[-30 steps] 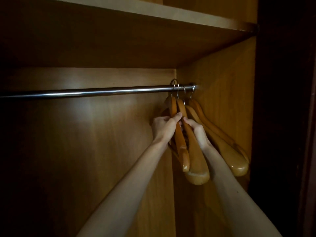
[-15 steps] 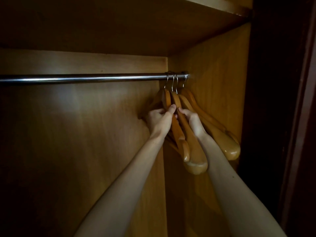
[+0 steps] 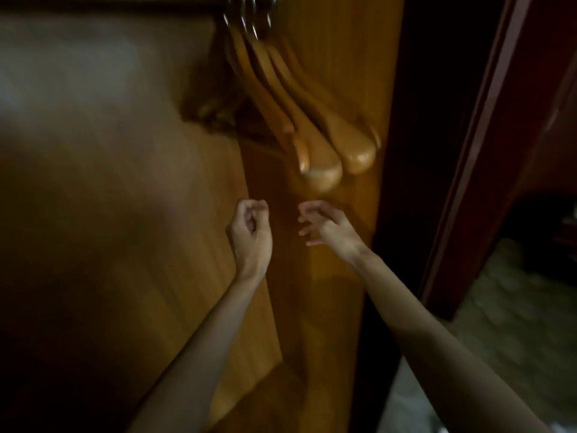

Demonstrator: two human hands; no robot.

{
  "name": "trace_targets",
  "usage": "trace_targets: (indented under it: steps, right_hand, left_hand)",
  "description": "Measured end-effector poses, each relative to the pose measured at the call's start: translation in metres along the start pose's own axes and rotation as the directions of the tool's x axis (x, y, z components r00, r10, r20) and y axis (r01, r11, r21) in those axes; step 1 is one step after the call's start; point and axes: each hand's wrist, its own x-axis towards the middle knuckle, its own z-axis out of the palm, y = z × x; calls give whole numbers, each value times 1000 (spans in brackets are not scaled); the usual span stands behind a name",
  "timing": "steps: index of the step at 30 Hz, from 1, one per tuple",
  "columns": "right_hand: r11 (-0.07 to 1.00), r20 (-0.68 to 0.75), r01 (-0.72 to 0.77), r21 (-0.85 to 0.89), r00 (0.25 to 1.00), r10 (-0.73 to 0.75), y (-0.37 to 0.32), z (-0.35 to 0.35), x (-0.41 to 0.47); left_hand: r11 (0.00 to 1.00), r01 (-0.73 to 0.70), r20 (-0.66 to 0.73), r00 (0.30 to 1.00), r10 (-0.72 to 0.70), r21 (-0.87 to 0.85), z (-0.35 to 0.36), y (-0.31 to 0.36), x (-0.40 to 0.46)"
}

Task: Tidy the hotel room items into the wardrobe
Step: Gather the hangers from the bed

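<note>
Both hands are empty. The left hand (image 3: 249, 232) has its fingers curled loosely inward around nothing; the right hand (image 3: 324, 226) is half open, fingers spread and bent, gripping nothing. The rounded, varnished wooden coat hangers (image 3: 315, 145) hang bunched at the far right of the wardrobe (image 3: 109, 182), against its right side panel, metal hooks (image 3: 249, 14) at the top edge. They lie above and beyond both hands, clear of contact, long axes sloping down to the right. The right hand appears marginally nearer. No brand, label or writing is legible; the view is blurred.
</note>
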Motion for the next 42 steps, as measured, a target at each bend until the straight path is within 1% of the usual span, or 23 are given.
trace_targets:
  steps: [1, 2, 4, 6, 8, 11, 13, 15, 16, 18, 20, 22, 23, 26, 29, 31, 35, 37, 40, 42]
  right_hand:
    - [997, -13, -30, -68, 999, 29, 23, -1, -12]
    - [991, -22, -57, -123, 998, 55, 53, -2, -24]
    - [969, -72, -168, -183, 985, 157, 107, -3, -44]
    - [937, -128, -291, -194, 954, 270, 153, -4, -64]
    - [885, -171, -424, -195, 903, 395, 199, -5, -92]
    - [789, -233, -595, -156, 798, 556, 266, -8, -145]
    - [712, -289, -692, -121, 711, 641, 304, -12, -188]
    - [621, -324, -780, -81, 610, 723, 337, -14, -237]
    - [567, -343, -823, -46, 546, 765, 352, -14, -265]
    - [469, -371, -881, 62, 416, 830, 372, -11, -322]
    - [388, -386, -902, 189, 295, 874, 385, -5, -380]
    - [311, -412, -903, 297, 173, 895, 391, 3, -438]
    - [275, -425, -890, 365, 104, 899, 393, 9, -468]
    - [200, -427, -809, 552, -69, 901, 400, 35, -549]
    - [192, -426, -632, 751, -241, 872, 397, 75, -631]
    - [179, -400, -543, 820, -321, 859, 391, 102, -679]
    - [135, -299, -375, 917, -426, 854, 384, 151, -763]
    - [127, -258, -297, 947, -462, 848, 384, 166, -796]
    - [132, -226, -226, 965, -466, 855, 383, 165, -832]
    - [151, -227, -197, 969, -457, 860, 386, 146, -852]
  left_hand:
    - [998, 46, 95, 994, -49, 39, 4, -22, -17]
    - [992, 91, 203, 973, -108, 89, 9, -44, -36]
    - [961, 178, 392, 885, -250, 211, 20, -91, -73]
    - [921, 255, 518, 767, -377, 293, 35, -136, -114]
    - [880, 282, 593, 655, -468, 382, 44, -175, -158]
    - [795, 281, 674, 424, -605, 537, 51, -215, -223]
    - [749, 219, 702, 263, -662, 625, 54, -233, -263]
    - [692, 106, 686, 96, -721, 714, 58, -248, -303]
    - [673, 36, 673, 6, -740, 739, 59, -251, -322]
    - [665, -85, 651, -151, -744, 742, 64, -253, -361]
    - [694, -192, 640, -276, -717, 694, 68, -249, -402]
    - [727, -272, 627, -373, -684, 631, 72, -244, -442]
    - [746, -296, 623, -415, -663, 596, 74, -238, -463]
    - [771, -353, 579, -514, -633, 530, 77, -219, -516]
    - [779, -420, 499, -602, -623, 466, 77, -190, -577]
    - [789, -472, 453, -647, -613, 394, 77, -167, -616]
    - [818, -555, 380, -731, -566, 151, 76, -124, -693]
    - [820, -572, 342, -764, -547, 35, 77, -103, -729]
    - [835, -547, 334, -801, -497, -67, 86, -69, -778]
    - [842, -529, 347, -813, -468, -106, 96, -51, -806]
